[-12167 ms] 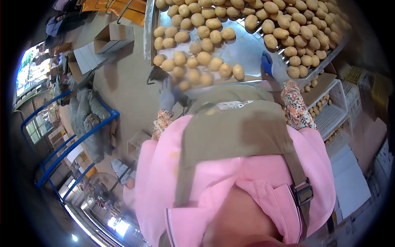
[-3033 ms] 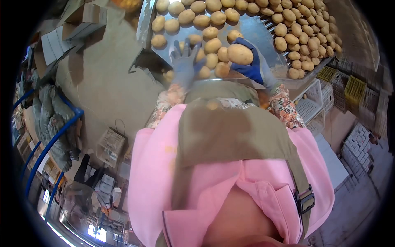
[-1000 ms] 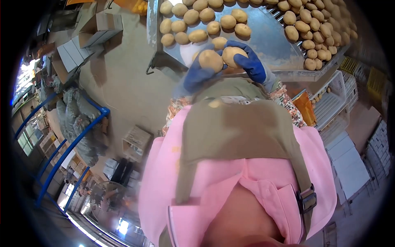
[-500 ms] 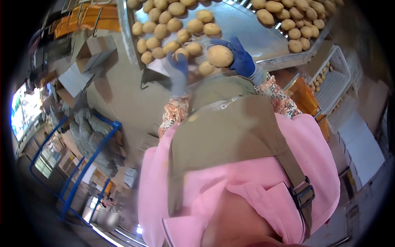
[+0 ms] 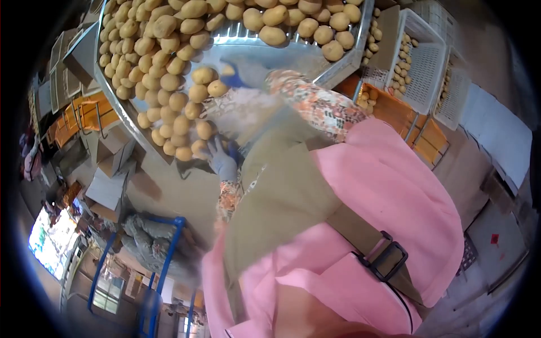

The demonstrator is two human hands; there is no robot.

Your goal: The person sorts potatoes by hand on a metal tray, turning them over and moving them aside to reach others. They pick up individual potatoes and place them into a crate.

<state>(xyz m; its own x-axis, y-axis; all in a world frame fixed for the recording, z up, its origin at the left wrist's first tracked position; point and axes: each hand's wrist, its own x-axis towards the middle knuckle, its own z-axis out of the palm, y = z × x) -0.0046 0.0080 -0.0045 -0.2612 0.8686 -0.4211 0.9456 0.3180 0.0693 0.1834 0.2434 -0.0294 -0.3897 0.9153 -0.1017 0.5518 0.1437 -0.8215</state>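
Observation:
Many potatoes (image 5: pixel 169 81) lie in a metal tray (image 5: pixel 276 59). My left hand (image 5: pixel 221 160), in a grey and blue glove, has its fingers spread at the tray's near edge, touching or just beside the nearest potatoes. My right hand (image 5: pixel 239 74), in a blue glove, reaches over the middle of the tray and is smeared by motion. A potato (image 5: pixel 227 69) shows at its fingertips; whether the fingers grip it is unclear. Another potato (image 5: pixel 217 88) lies just below that hand.
White crates (image 5: pixel 420 62) with some potatoes stand at the right, near an orange container (image 5: pixel 389 115). Open cardboard boxes (image 5: pixel 107 183) and another orange container (image 5: pixel 84 118) are at the left. A blue-framed cart (image 5: pixel 169 253) holds grey sacks at the lower left.
The view has turned, showing more of the potato pile. The large potato is no longer seen in my right hand, which now reaches farther over the tray. My left hand remains by the near potatoes.

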